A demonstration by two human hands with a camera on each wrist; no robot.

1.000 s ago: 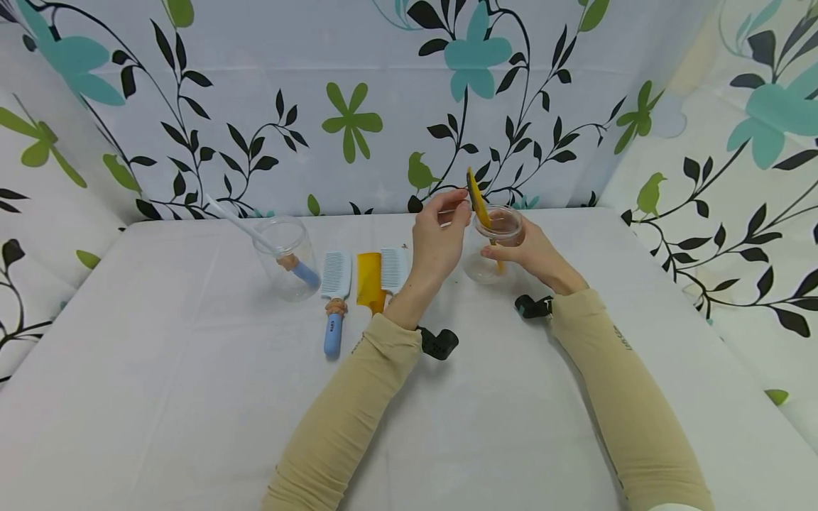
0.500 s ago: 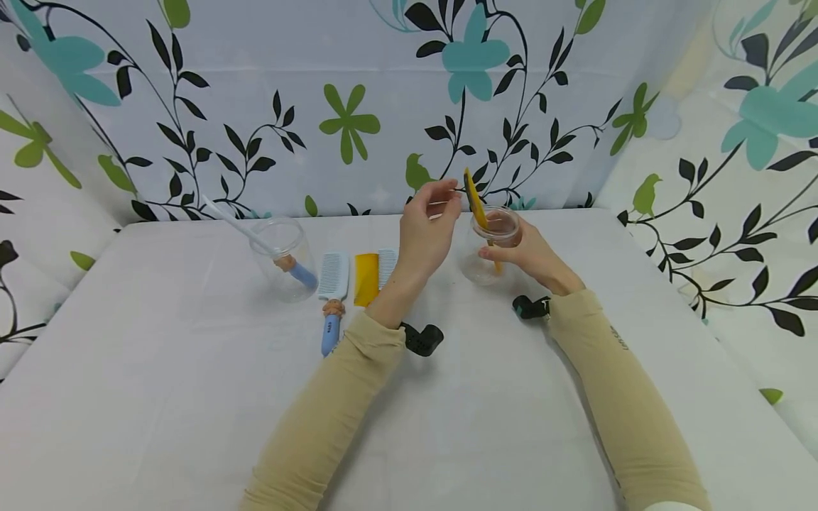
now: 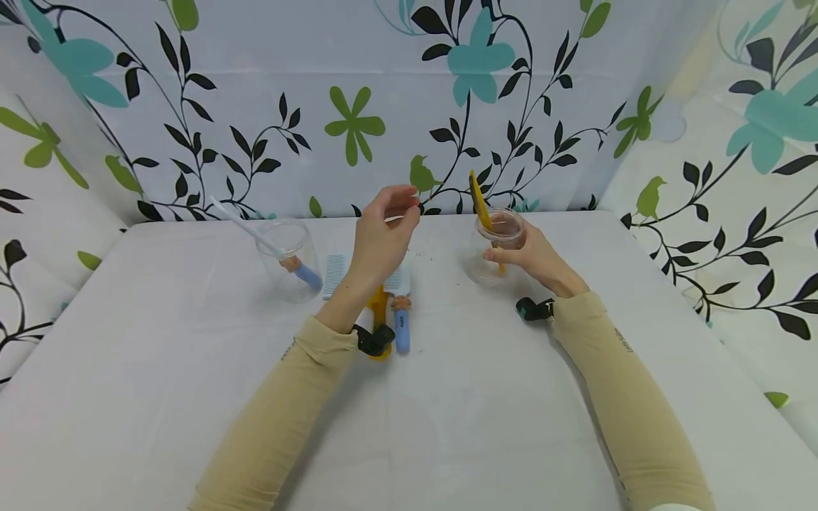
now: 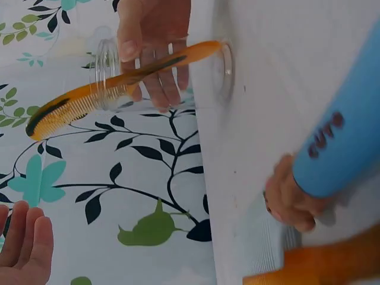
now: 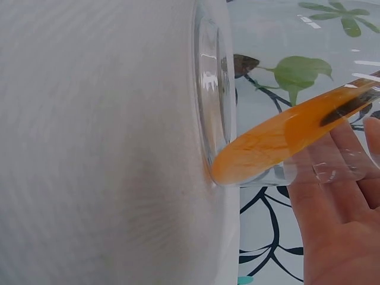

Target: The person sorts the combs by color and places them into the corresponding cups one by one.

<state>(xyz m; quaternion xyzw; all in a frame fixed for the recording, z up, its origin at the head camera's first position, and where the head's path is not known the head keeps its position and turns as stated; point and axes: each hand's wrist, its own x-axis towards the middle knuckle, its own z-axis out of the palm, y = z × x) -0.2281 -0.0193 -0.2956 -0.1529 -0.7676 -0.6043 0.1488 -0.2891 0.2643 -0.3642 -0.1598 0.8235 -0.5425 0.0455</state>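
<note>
My right hand (image 3: 543, 259) grips a clear jar (image 3: 481, 266) standing on the table, thumb on the near side and fingers round the far side. An orange-yellow comb (image 3: 481, 202) with a dark streak leans inside the jar, its handle end at the bottom and its toothed end above the rim. In the left wrist view the comb's teeth (image 4: 71, 113) stick out past the jar's mouth. My left hand (image 3: 386, 231) is raised left of the jar, fingers loosely bent, holding nothing. Below it lie a yellow comb (image 3: 380, 304) and a blue-handled comb (image 3: 402, 330), partly behind the wrist.
A second clear jar (image 3: 271, 280) stands at the left with a blue-handled comb (image 3: 307, 275) leaning in it. Another pale blue comb (image 3: 334, 273) lies mostly hidden behind my left forearm. Patterned fabric (image 3: 358, 57) rises behind the white table (image 3: 160, 355).
My left hand has moved left, away from the comb in the right jar, and now passes over the combs on the table. My right hand stays on the jar.
</note>
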